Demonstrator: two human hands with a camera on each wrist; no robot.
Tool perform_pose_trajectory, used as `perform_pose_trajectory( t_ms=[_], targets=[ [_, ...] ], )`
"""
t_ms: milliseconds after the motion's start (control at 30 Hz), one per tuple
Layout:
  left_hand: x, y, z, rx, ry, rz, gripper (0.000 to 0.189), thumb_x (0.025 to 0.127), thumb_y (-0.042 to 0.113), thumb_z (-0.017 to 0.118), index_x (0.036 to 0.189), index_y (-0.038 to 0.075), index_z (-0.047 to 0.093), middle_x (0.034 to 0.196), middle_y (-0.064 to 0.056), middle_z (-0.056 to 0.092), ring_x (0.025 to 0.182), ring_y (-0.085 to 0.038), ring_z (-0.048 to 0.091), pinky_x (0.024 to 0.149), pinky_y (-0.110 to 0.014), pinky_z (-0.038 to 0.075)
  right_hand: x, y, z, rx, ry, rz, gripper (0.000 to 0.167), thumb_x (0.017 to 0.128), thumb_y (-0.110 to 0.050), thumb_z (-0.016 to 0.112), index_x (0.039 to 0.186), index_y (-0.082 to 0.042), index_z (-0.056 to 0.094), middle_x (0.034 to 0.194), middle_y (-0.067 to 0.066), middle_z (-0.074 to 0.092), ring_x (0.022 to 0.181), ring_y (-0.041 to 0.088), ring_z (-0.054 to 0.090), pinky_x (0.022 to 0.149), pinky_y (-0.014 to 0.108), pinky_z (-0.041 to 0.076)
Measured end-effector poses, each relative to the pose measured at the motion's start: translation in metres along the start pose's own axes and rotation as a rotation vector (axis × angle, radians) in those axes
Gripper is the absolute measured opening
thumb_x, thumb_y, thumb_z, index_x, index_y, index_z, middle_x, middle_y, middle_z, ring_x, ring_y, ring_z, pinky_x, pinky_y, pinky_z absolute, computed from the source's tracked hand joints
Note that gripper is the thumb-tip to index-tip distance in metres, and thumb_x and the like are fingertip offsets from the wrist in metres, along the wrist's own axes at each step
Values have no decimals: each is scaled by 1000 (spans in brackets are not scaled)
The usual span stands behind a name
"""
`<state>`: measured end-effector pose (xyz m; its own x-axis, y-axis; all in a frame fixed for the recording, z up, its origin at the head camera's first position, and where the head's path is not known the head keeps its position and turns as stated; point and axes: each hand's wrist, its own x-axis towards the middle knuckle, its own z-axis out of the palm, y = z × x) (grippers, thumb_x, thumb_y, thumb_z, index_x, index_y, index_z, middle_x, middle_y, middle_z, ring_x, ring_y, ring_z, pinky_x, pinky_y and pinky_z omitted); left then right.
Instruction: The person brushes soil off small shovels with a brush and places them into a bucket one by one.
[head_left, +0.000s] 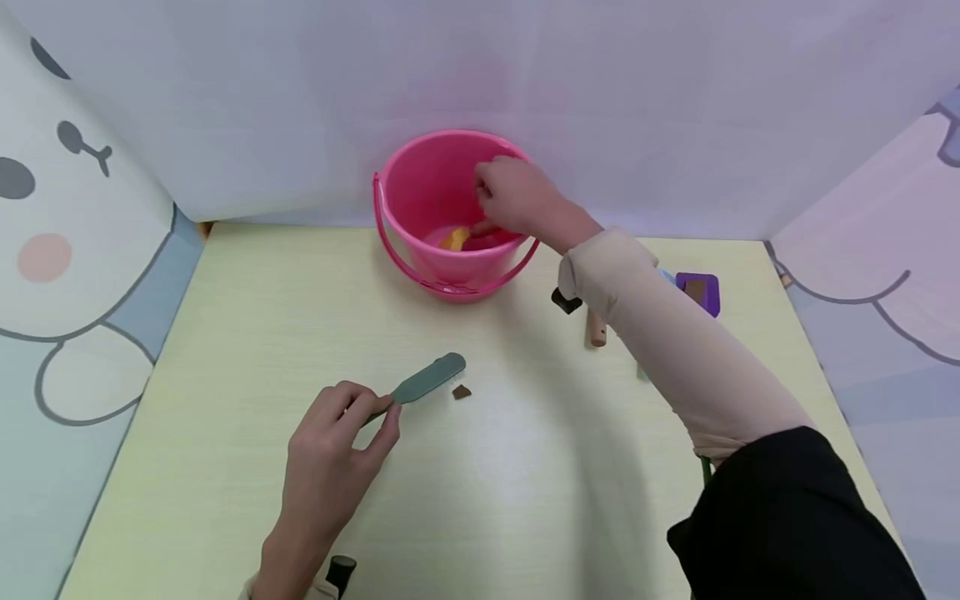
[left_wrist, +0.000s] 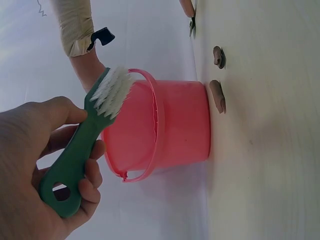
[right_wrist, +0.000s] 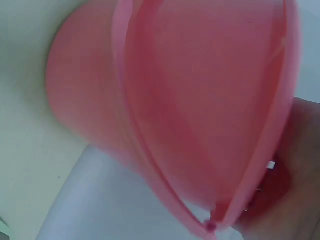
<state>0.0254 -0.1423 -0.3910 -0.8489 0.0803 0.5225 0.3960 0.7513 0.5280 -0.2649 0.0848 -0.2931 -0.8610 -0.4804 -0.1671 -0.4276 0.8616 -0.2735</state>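
My left hand [head_left: 337,442] grips a green brush [left_wrist: 75,145] by its handle; its white bristles [left_wrist: 112,92] show in the left wrist view. In the head view the brush is held over the table, its head close to a small brown piece [head_left: 461,392]. A pink bucket [head_left: 465,271] stands upright at the back, its handle hanging in front. My right hand [head_left: 517,196] reaches into it with curled fingers. A red object [right_wrist: 277,192], kind unclear, shows against that hand in the right wrist view. A yellow thing [head_left: 453,239] lies inside the bucket, partly hidden.
Right of the bucket lie a wooden handle [head_left: 597,330] and a purple item [head_left: 711,298] with a brown inset, both partly behind my right sleeve [head_left: 675,350]. A white cloth wall [head_left: 300,125] rises just behind the bucket. Patterned panels flank the table [head_left: 247,333].
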Motion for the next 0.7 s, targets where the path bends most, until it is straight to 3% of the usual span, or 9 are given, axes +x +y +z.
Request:
perform_pose_trajectory(
  t_ms=[200, 367, 433, 567, 700],
  targets=[
    [2, -1, -1, 44, -19, 30, 14, 78, 3, 81, 89, 9, 76, 87, -1, 63, 84, -13, 61, 71, -22, 50, -27, 14, -19, 145, 178, 30, 33, 102, -15, 53, 131, -2, 62, 129, 17, 60, 115, 29, 56, 101, 43, 53],
    [2, 1, -1, 14, 2, 49, 9, 81, 8, 78, 90, 9, 77, 88, -1, 64, 83, -14, 60, 71, -22, 49, -55, 41, -22, 223, 272, 114, 37, 105, -18, 44, 134, -3, 61, 136, 17, 57, 117, 30, 54, 99, 45, 51],
    [2, 4, -2, 2, 36, 79, 6, 87, 13, 73, 90, 9, 77, 88, -2, 65, 81, -16, 60, 69, -23, 49, -69, 53, -17, 252, 298, 148, 38, 106, -18, 41, 134, -2, 61, 134, 18, 56, 115, 31, 53, 97, 45, 49],
    [6, 18, -8, 0, 133, 165, 27, 99, 24, 59, 88, 8, 78, 86, -2, 66, 76, -19, 60, 64, -24, 47, -101, 73, 5, 304, 321, 223, 38, 106, -15, 38, 135, 0, 59, 132, 21, 54, 107, 31, 51, 90, 43, 45],
    [12, 36, -19, -8, 239, 251, 32, 101, 25, 59, 85, 6, 79, 83, -5, 67, 70, -21, 56, 59, -24, 44, -133, 86, 39, 337, 298, 325, 36, 104, -12, 40, 132, 4, 57, 128, 23, 53, 93, 30, 51, 75, 40, 45]
  ],
)
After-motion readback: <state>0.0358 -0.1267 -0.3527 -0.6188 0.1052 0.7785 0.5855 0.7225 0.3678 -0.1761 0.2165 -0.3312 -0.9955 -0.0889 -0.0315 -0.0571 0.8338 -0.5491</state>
